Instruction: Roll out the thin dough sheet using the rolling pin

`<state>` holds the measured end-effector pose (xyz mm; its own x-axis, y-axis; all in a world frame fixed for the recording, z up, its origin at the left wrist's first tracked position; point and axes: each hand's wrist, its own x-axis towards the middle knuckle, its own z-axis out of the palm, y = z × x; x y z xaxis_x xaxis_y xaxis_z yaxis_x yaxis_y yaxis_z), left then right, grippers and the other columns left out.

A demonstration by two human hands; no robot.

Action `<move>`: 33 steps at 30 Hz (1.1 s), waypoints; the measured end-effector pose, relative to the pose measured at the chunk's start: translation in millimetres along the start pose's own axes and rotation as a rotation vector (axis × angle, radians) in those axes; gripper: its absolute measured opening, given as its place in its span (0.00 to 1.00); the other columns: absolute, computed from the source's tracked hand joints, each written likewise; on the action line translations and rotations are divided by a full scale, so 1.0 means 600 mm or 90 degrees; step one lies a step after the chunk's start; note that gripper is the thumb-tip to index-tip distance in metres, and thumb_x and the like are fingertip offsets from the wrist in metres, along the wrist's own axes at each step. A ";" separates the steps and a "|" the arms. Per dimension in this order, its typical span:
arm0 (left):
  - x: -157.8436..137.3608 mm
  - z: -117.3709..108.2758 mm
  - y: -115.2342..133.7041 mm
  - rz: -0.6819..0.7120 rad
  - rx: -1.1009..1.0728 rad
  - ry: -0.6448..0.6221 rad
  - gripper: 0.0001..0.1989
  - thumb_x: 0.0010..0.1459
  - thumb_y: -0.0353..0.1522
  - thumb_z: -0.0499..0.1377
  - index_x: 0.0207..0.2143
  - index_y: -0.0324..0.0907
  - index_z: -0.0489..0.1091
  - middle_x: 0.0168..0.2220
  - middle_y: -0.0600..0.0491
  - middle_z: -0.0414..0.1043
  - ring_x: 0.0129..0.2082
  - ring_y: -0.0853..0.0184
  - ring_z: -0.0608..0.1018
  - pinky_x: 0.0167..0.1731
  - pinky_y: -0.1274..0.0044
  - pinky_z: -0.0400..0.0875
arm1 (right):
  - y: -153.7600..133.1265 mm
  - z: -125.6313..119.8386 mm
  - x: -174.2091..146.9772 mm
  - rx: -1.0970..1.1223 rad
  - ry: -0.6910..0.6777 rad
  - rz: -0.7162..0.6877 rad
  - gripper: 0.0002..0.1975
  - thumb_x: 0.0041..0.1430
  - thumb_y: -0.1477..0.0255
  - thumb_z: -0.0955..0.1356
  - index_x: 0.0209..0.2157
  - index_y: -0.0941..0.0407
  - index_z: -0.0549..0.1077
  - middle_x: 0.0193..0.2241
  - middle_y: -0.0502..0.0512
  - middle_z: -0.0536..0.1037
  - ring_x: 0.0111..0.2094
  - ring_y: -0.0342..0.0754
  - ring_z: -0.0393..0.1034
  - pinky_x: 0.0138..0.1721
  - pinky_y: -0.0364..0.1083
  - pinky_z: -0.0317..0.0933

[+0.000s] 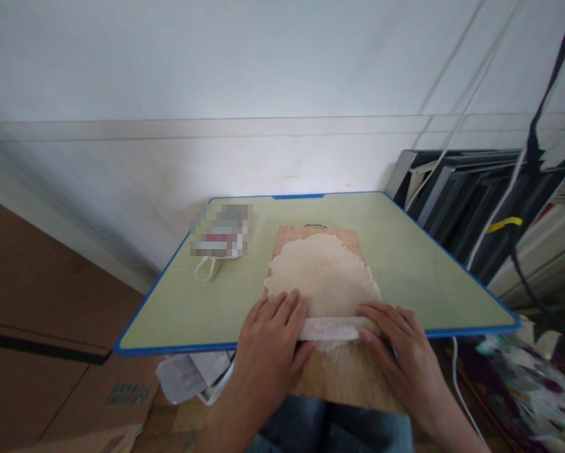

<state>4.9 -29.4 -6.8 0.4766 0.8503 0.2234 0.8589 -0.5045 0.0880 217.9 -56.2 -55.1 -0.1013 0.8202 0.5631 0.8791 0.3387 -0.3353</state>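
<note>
A wide, thin sheet of pale dough [324,270] with ragged edges lies on a wooden cutting board [348,374]. Along its near side runs a whitish, floury roll [336,328]; whether a rolling pin is inside it cannot be seen. My left hand [275,333] covers the roll's left end, fingers stretched forward over the dough and thumb on the near side. At the other end, my right hand [400,346] has its fingers over the roll and its thumb behind it. Loose flour dusts the board just below the roll.
The board rests on a pale green table [169,314] with a blue rim, overhanging its front edge. A blurred packet [223,233] with a white strap lies at left. Dark folders [475,195] and hanging cables [532,138] are at right. Cardboard boxes [51,302] stand at left.
</note>
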 end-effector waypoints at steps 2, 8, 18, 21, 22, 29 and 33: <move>-0.006 0.003 0.001 -0.001 -0.005 0.015 0.24 0.55 0.39 0.59 0.54 0.42 0.64 0.56 0.50 0.66 0.54 0.57 0.69 0.54 0.63 0.61 | 0.002 -0.003 -0.005 -0.002 0.002 -0.008 0.14 0.62 0.64 0.61 0.45 0.54 0.70 0.43 0.55 0.77 0.44 0.52 0.70 0.51 0.57 0.56; -0.031 0.014 0.005 0.024 -0.024 0.076 0.20 0.61 0.40 0.52 0.54 0.44 0.64 0.55 0.51 0.68 0.54 0.59 0.69 0.53 0.63 0.61 | 0.011 -0.018 -0.033 -0.041 -0.054 -0.053 0.19 0.61 0.67 0.62 0.53 0.51 0.65 0.51 0.54 0.73 0.50 0.53 0.67 0.53 0.59 0.55; 0.008 0.001 -0.003 0.002 0.005 -0.014 0.26 0.54 0.41 0.59 0.54 0.42 0.64 0.56 0.48 0.65 0.54 0.56 0.69 0.55 0.61 0.60 | 0.004 -0.002 0.005 0.026 0.006 -0.020 0.15 0.61 0.67 0.62 0.48 0.55 0.69 0.50 0.56 0.74 0.52 0.52 0.65 0.50 0.55 0.62; 0.007 0.002 -0.003 0.000 0.007 -0.003 0.25 0.54 0.41 0.59 0.54 0.42 0.65 0.57 0.48 0.65 0.54 0.56 0.69 0.55 0.61 0.61 | 0.004 -0.001 0.006 0.035 0.011 -0.019 0.15 0.61 0.67 0.63 0.47 0.56 0.70 0.49 0.56 0.74 0.51 0.51 0.64 0.49 0.53 0.62; 0.003 0.004 -0.002 0.001 0.007 0.008 0.25 0.55 0.41 0.59 0.54 0.42 0.65 0.56 0.49 0.66 0.54 0.56 0.70 0.55 0.62 0.61 | 0.003 -0.001 0.003 0.035 0.013 -0.015 0.15 0.61 0.67 0.63 0.48 0.56 0.69 0.49 0.56 0.74 0.51 0.51 0.64 0.49 0.53 0.62; -0.026 0.016 0.003 0.026 -0.008 0.096 0.20 0.60 0.40 0.54 0.53 0.43 0.65 0.55 0.50 0.68 0.53 0.58 0.70 0.54 0.62 0.61 | -0.009 -0.013 -0.020 0.029 0.035 -0.023 0.16 0.61 0.67 0.63 0.49 0.54 0.69 0.48 0.55 0.74 0.48 0.50 0.66 0.46 0.51 0.64; -0.021 0.015 0.000 0.030 -0.003 0.077 0.20 0.60 0.39 0.54 0.53 0.42 0.64 0.54 0.49 0.68 0.53 0.58 0.70 0.54 0.62 0.60 | -0.007 -0.012 -0.013 0.039 0.028 -0.010 0.15 0.61 0.67 0.62 0.48 0.55 0.69 0.47 0.55 0.75 0.48 0.50 0.66 0.46 0.51 0.64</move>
<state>0.5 -39.1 -18.1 0.4906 0.8012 0.3426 0.8348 -0.5449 0.0788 218.5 -67.4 -52.7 -0.0930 0.7935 0.6014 0.8472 0.3804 -0.3709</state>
